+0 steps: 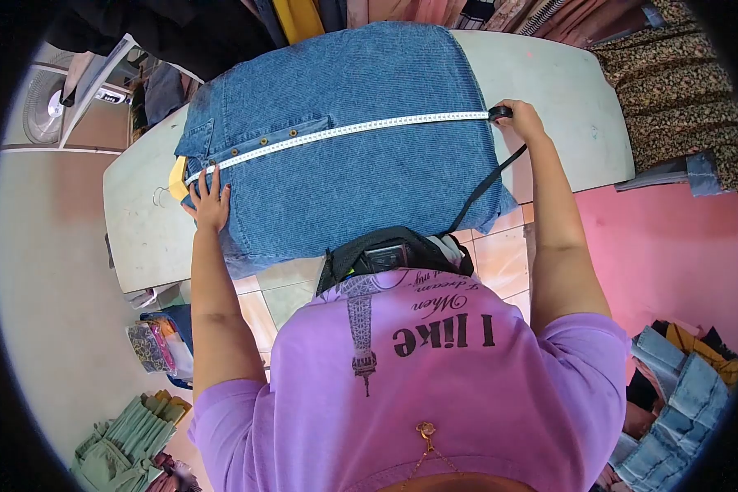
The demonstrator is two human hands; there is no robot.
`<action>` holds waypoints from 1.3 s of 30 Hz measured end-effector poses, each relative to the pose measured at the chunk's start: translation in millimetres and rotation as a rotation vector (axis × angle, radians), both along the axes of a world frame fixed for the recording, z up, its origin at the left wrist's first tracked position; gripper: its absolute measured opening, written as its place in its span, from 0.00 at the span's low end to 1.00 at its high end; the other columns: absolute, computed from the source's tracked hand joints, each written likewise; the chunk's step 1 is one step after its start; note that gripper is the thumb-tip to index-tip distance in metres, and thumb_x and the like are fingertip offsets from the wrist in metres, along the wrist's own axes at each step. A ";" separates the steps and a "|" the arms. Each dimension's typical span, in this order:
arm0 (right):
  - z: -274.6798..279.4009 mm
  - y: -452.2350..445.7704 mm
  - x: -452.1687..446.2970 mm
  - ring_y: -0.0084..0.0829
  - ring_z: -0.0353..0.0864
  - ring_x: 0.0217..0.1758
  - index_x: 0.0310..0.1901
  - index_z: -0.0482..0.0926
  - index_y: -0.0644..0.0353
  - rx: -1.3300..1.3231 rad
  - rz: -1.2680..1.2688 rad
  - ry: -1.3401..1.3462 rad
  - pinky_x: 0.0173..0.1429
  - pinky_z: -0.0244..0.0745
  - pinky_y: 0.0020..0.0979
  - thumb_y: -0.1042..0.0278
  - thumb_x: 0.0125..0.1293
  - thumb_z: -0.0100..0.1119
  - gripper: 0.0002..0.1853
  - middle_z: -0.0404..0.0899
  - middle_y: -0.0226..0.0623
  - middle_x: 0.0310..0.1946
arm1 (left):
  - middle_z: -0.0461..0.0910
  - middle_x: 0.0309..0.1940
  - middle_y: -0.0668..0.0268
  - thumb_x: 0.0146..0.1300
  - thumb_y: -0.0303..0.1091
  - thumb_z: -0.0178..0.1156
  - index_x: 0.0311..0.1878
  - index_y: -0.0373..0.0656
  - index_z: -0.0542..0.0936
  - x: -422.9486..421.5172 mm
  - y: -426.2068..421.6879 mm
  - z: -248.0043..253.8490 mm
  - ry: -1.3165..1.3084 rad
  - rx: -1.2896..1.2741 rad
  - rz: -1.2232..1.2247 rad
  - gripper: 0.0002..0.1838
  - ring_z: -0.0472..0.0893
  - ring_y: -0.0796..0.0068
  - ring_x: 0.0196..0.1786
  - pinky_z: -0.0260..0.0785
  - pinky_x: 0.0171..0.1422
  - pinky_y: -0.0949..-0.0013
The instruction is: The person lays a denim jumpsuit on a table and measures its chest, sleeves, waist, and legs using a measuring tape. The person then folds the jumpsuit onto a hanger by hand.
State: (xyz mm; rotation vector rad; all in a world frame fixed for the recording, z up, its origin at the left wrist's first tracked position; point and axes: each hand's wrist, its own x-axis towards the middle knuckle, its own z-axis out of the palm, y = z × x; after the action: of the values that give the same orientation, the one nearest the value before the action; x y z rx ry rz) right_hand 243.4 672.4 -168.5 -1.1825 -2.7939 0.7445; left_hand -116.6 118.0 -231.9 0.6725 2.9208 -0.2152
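A blue denim shirt with a row of buttons lies spread on a white table, its collar end to the left. Across it stretches a white measuring tape, from the collar end to the hem. My left hand rests flat at the collar, fingers spread, with fingertips touching the tape's left end. My right hand is closed around the tape's small black case, just past the hem. A yellow hanger with a wire hook pokes out of the collar beside my left hand.
The white table has rounded ends. Clothes hang along its far side, and a floral garment hangs at right. A black strap runs to the waist bag. Folded clothes and jeans are piled low. A fan stands left.
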 end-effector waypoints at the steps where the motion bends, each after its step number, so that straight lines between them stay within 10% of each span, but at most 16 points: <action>1: 1.4 5.0 5.2 0.32 0.82 0.37 0.41 0.81 0.60 -0.016 -0.003 0.011 0.46 0.74 0.30 0.83 0.47 0.63 0.16 0.83 0.38 0.32 | 0.43 0.74 0.76 0.66 0.60 0.39 0.70 0.78 0.51 3.1 5.6 2.0 0.001 0.000 0.000 0.29 0.44 0.51 0.74 0.28 0.67 0.28; 39: 0.3 43.1 39.8 0.30 0.82 0.37 0.41 0.81 0.60 -0.095 0.019 0.049 0.46 0.74 0.29 0.83 0.47 0.65 0.17 0.84 0.38 0.32 | 0.44 0.74 0.72 0.64 0.59 0.44 0.70 0.76 0.51 32.2 42.8 9.0 0.040 0.054 -0.025 0.31 0.46 0.50 0.73 0.32 0.67 0.28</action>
State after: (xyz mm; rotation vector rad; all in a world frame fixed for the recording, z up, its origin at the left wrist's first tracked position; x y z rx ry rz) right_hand 283.2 715.5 -168.2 -1.1357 -2.7624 0.9039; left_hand -84.4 160.8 -222.9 0.7212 2.9671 -0.1543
